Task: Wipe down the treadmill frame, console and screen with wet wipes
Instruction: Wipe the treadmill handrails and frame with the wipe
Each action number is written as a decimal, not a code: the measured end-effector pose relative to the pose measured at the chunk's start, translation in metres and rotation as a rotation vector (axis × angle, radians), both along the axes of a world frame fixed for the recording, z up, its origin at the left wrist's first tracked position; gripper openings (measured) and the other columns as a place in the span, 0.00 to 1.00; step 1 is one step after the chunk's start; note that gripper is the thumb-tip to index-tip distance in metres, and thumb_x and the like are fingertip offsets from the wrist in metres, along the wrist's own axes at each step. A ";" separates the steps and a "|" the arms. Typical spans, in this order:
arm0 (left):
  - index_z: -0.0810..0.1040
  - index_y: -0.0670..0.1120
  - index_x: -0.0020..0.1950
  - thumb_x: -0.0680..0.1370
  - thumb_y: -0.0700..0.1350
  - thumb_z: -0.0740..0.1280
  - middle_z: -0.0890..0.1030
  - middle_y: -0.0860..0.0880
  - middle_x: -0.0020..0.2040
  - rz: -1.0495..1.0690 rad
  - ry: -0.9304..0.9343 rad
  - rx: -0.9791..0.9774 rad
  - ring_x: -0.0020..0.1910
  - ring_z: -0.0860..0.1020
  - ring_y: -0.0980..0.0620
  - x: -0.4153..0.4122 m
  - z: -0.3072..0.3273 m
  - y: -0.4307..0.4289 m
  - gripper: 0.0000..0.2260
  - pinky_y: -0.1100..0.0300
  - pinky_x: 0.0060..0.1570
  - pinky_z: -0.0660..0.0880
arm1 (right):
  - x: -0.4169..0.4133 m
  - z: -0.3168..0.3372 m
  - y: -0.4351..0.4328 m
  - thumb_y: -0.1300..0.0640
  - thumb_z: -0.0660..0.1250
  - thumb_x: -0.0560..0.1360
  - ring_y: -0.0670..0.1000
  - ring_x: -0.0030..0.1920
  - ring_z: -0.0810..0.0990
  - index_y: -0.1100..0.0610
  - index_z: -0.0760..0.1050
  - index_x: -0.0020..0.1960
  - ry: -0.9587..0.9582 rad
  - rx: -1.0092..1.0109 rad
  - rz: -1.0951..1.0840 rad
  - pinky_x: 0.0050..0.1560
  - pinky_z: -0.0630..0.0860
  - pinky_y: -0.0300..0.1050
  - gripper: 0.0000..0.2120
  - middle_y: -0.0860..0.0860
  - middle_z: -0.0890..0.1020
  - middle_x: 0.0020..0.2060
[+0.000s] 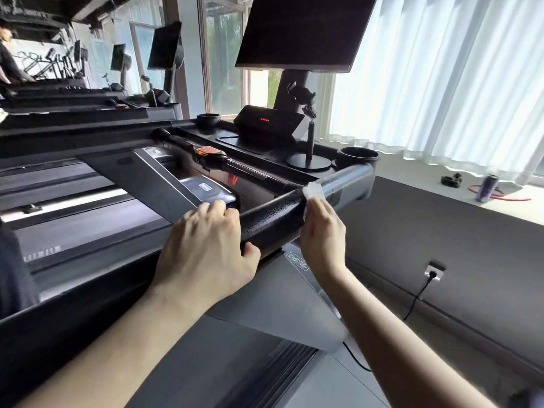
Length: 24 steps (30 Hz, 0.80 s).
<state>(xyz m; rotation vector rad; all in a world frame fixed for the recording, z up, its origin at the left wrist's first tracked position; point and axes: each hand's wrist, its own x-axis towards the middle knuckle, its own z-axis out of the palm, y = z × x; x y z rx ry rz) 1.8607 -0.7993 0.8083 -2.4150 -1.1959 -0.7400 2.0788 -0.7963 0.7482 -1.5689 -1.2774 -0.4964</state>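
A black textured side handrail (273, 214) of the treadmill runs from lower left up to the console corner. My left hand (206, 248) grips this rail, fingers over the top and thumb underneath. My right hand (322, 231) holds a white wet wipe (314, 192) against the rail, further up towards the console. The console tray (250, 145) with a small display showing red lights (266, 120) lies beyond. A large dark screen (303, 30) stands above it on a post.
A phone holder on a round base (309, 163) stands on the console, between two cup holders (359, 156). A drink can (487, 188) and a red cord lie on the window ledge at right. A wall socket with a cable (434, 270) is below. More treadmills stand to the left.
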 end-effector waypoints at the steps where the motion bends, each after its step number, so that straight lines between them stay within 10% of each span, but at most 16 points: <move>1: 0.72 0.47 0.41 0.69 0.57 0.59 0.73 0.48 0.39 0.000 -0.001 -0.002 0.42 0.76 0.44 0.000 0.000 0.000 0.14 0.50 0.44 0.74 | -0.005 -0.001 0.002 0.67 0.58 0.81 0.62 0.58 0.80 0.61 0.76 0.61 0.031 -0.011 -0.028 0.55 0.75 0.50 0.12 0.59 0.81 0.58; 7: 0.74 0.46 0.41 0.69 0.54 0.63 0.76 0.46 0.42 0.013 -0.007 -0.010 0.45 0.77 0.43 0.000 -0.002 0.001 0.12 0.50 0.47 0.75 | -0.077 -0.024 -0.030 0.67 0.58 0.79 0.61 0.66 0.73 0.66 0.70 0.71 -0.084 -0.017 0.190 0.57 0.74 0.48 0.21 0.62 0.74 0.70; 12: 0.74 0.45 0.41 0.69 0.51 0.65 0.78 0.44 0.44 -0.010 -0.014 -0.011 0.46 0.78 0.42 -0.004 -0.003 0.000 0.10 0.50 0.49 0.76 | -0.063 -0.030 -0.029 0.73 0.60 0.78 0.66 0.53 0.78 0.68 0.75 0.63 -0.247 0.027 0.229 0.48 0.78 0.54 0.15 0.62 0.77 0.62; 17: 0.76 0.44 0.42 0.68 0.51 0.66 0.80 0.43 0.46 -0.004 -0.011 -0.009 0.47 0.79 0.42 -0.002 -0.002 -0.001 0.10 0.51 0.50 0.76 | -0.035 -0.029 -0.007 0.68 0.58 0.80 0.61 0.42 0.76 0.56 0.69 0.43 0.268 0.031 -0.078 0.44 0.72 0.53 0.10 0.56 0.78 0.42; 24: 0.74 0.45 0.41 0.69 0.51 0.65 0.78 0.45 0.43 -0.009 -0.010 -0.023 0.45 0.78 0.42 -0.002 0.001 -0.003 0.10 0.50 0.48 0.75 | -0.087 -0.007 -0.027 0.74 0.54 0.76 0.47 0.31 0.68 0.59 0.67 0.34 1.009 0.098 0.394 0.34 0.68 0.41 0.16 0.45 0.71 0.29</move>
